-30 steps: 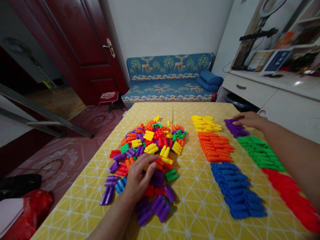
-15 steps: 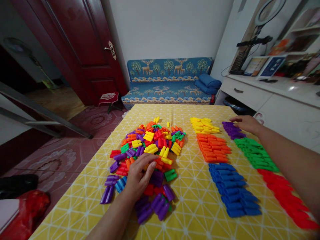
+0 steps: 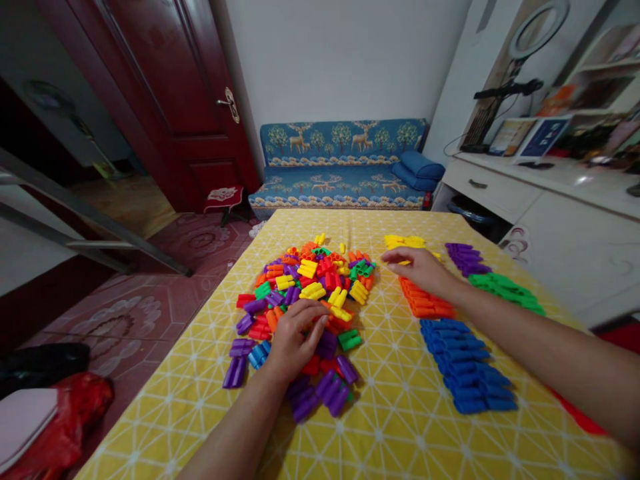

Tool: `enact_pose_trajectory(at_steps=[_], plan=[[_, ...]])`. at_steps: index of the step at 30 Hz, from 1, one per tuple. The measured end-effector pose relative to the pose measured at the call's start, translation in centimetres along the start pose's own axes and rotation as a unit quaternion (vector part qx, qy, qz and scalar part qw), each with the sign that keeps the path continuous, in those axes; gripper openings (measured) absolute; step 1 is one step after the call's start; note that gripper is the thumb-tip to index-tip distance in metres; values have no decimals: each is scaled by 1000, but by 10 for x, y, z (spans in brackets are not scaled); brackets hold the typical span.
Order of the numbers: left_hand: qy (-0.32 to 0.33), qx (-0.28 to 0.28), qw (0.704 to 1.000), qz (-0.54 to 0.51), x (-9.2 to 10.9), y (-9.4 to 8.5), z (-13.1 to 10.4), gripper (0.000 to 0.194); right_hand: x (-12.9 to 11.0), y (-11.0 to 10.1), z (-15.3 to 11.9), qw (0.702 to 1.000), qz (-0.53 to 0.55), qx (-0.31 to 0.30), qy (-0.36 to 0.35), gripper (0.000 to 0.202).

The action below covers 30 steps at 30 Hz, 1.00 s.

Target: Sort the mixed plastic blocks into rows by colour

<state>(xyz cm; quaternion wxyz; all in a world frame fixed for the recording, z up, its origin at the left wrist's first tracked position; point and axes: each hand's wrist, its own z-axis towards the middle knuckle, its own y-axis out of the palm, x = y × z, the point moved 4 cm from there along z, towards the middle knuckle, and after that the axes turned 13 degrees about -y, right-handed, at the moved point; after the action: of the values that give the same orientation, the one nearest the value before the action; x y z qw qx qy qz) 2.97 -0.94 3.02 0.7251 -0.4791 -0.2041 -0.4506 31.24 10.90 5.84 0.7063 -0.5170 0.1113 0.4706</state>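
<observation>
Several small plastic building pieces shaped like paired tubes make up a mixed-colour pile (image 3: 313, 280) on the left of the table. My left hand (image 3: 297, 333) rests on the near side of this pile, fingers loosely bent and thumb apart; what lies under the fingers is hidden. My right hand (image 3: 420, 267) hovers over the sorted rows, its fingers stretched toward the pile with nothing visible in them. Beneath it are yellow pieces (image 3: 405, 241) and orange pieces (image 3: 425, 303), both partly covered. Blue pieces (image 3: 465, 367) lie nearer, with purple pieces (image 3: 467, 259) and green pieces (image 3: 507, 292) farther right.
A yellow patterned cloth (image 3: 385, 440) covers the table. Red pieces (image 3: 580, 410) show partly under my right forearm. Beyond the table stands a blue sofa (image 3: 345, 177); a white cabinet (image 3: 560, 220) is on the right and a metal ladder-like frame (image 3: 105, 220) on the left.
My right hand has moved left from the purple pieces to above the yellow and orange ones. My left hand stays on the pile. The view has shifted slightly.
</observation>
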Motion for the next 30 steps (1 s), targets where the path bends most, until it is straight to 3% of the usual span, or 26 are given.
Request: enact_pose_trajectory(at_steps=[2, 5, 9, 12, 14, 17, 22, 26, 30], plan=[[-1, 5, 1000, 1, -2, 0, 0, 15, -28, 36, -7, 998, -3, -37, -52, 26], [-8, 25, 1000, -1, -3, -2, -1, 16, -46, 66, -11, 993, -85, 29, -79, 36], [-10, 61, 998, 9, -5, -6, 0, 16, -27, 78, -1, 980, -104, 169, 31, 45], [-4, 81, 996, 25, -6, -7, 1, 16, -6, 88, 9, 975, -16, 189, 119, 34], [-7, 88, 995, 43, -6, -7, 1, 19, -5, 98, 14, 976, 22, 179, 121, 28], [-25, 84, 993, 79, -8, -6, 1, 34, -22, 118, 13, 979, 73, 163, 94, 30], [-48, 67, 990, 113, -10, -3, 1, 63, -76, 142, -12, 971, 181, 151, 49, 35], [-60, 63, 991, 103, -13, -2, 2, 68, -102, 143, -35, 948, 273, 163, 17, 35], [-40, 70, 995, 66, -14, -3, 3, 60, -104, 145, -51, 937, 294, 191, 16, 43]])
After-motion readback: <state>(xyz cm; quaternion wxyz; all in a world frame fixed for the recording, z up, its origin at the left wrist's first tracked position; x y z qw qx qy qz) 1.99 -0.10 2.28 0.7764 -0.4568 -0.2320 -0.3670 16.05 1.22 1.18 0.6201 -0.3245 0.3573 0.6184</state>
